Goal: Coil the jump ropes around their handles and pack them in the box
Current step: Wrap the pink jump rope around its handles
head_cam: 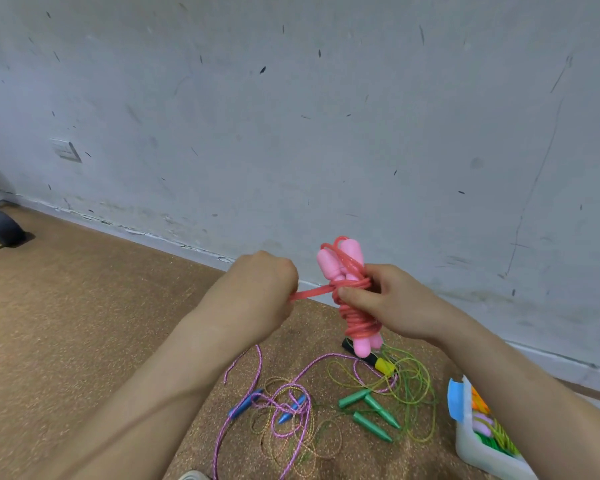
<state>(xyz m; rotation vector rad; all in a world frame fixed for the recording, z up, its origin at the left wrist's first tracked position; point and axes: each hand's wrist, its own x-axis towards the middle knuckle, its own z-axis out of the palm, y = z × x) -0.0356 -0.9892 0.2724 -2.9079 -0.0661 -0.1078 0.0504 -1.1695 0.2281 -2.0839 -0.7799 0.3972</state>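
My right hand [392, 299] curled round the pink jump rope [359, 323], coils wound about its upright handles, my left hand [260, 289] at nine o'clock fisted on its taut free end, box [471, 448] at four o'clock, loose ropes [284, 400] at six o'clock

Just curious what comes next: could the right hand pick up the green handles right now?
Probably not yet: the right hand is full, gripping the coiled pink rope. The green handles themselves lie uncovered on the floor.
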